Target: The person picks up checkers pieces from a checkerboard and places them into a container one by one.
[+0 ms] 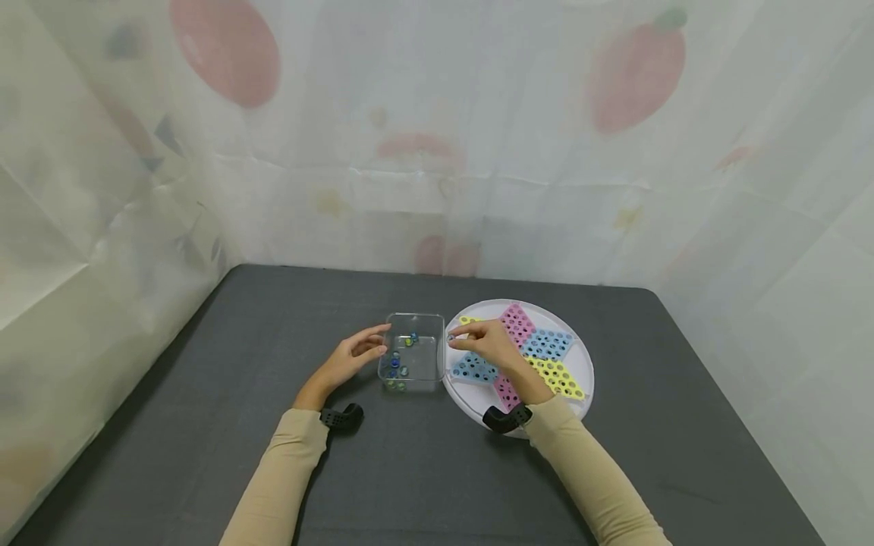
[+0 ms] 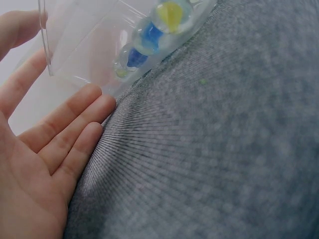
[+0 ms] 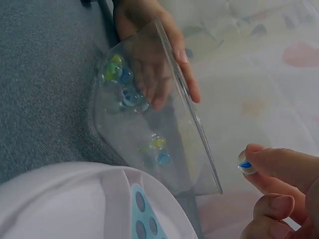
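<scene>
One small glass marble with a blue core [image 3: 244, 163] is pinched between thumb and fingertips of the right hand [image 1: 486, 346]; the marble is held in the air between the far right corner of the clear rectangular plastic box [image 1: 412, 353] and the left edge of the round white game board [image 1: 581, 371], above the board's rim. The remaining fingers of that hand are curled loosely underneath. The left hand [image 1: 353, 354] is laid against the left wall of the box, fingers straight and relaxed, nothing gripped; in the left wrist view the fingertips [image 2: 94, 102] are seen touching the box's lower edge and the grey fabric table surface [image 1: 205, 394]. Roughly seven or eight marbles are counted inside the box: one cluster at the near left corner [image 1: 394, 369] with blue and green ones, and a smaller group of two or three at the far side [image 1: 411, 339], yellow-green and blue; an exact count cannot be told through the clear walls. One star pattern is printed on the board, with six coloured points visible or partly visible: two pink, two blue, two yellow, each filled with dark round holes. Two black wrist-mounted devices are seen, one on each beige sleeve. A sheer white curtain with red fruit prints [image 1: 635, 68] is hung behind the table.
</scene>
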